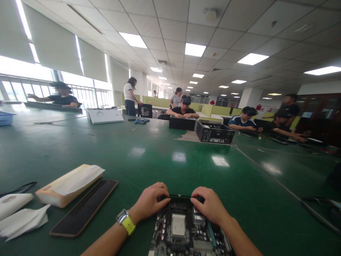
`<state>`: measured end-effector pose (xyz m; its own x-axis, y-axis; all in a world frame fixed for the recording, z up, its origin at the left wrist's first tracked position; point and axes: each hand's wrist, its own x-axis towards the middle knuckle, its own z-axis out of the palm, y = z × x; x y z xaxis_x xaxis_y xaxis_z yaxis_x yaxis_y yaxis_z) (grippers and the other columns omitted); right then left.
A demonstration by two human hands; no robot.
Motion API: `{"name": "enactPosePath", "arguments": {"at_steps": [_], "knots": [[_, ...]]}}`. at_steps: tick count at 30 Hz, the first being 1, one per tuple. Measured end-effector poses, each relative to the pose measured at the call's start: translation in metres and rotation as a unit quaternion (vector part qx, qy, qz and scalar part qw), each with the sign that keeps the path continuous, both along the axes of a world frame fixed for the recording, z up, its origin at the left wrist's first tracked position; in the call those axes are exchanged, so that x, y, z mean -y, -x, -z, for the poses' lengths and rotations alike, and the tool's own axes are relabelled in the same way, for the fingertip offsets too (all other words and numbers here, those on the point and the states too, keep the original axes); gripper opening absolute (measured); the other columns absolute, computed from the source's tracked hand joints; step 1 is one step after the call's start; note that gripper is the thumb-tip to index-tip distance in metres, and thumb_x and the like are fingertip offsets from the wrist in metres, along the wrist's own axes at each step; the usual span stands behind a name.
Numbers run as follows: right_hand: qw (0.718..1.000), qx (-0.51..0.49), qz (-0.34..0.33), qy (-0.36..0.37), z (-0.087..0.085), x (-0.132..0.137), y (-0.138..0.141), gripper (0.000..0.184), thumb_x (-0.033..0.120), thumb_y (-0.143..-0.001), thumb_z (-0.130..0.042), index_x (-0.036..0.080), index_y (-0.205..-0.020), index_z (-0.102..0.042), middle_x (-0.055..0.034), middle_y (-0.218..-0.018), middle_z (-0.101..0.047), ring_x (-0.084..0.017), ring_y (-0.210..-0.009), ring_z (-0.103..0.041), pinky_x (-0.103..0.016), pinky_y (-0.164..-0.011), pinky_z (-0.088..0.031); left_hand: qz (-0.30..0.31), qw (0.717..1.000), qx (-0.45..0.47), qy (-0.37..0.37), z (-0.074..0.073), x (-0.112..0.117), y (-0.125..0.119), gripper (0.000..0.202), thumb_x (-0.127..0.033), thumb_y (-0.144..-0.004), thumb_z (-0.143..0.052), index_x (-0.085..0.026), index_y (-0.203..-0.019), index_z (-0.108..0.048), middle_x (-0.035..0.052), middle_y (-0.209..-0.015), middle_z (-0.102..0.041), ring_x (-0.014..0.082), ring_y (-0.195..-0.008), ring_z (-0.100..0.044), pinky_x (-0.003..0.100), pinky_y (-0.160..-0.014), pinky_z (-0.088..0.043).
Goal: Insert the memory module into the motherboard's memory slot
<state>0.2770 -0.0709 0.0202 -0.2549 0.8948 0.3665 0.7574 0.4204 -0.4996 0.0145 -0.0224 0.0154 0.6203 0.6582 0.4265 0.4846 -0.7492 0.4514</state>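
A motherboard (183,245) lies in front of me at the bottom edge, partly cut off. A bare silver processor (178,225) sits in its socket, and a silver heatsink (198,217) stands to the right. Across the far side runs a thin dark RAM stick (180,198). My left hand (153,200), with a yellow-strapped watch on its wrist, pinches the stick's left end. The right end is between the thumb and curled fingers of my right hand (209,204). Whether the stick's lower edge touches a slot, I cannot tell.
Left on the green table (149,160) lie a dark phone (85,208), a tissue pack (70,183), a crumpled tissue (25,220) and a white device (13,204). Computer cases (215,133) stand across the table, where several people sit. Cables (319,211) lie at the right.
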Motion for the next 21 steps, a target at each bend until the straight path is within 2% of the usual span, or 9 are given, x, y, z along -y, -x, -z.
{"name": "enactPosePath", "arguments": {"at_steps": [21], "knots": [[1.000, 0.005, -0.013, 0.004, 0.002, 0.001, 0.002, 0.012, 0.026, -0.082, -0.058, 0.022, -0.077, -0.068, 0.0000, -0.082, -0.069, -0.017, -0.081, -0.060, -0.028, -0.077, -0.042, -0.009, 0.998, -0.045, -0.036, -0.010, 0.004, -0.001, 0.016, -0.027, -0.084, -0.058, -0.019, -0.074, -0.067, 0.0027, -0.084, -0.064, 0.0166, -0.082, -0.057, 0.025, -0.073, -0.044]]}}
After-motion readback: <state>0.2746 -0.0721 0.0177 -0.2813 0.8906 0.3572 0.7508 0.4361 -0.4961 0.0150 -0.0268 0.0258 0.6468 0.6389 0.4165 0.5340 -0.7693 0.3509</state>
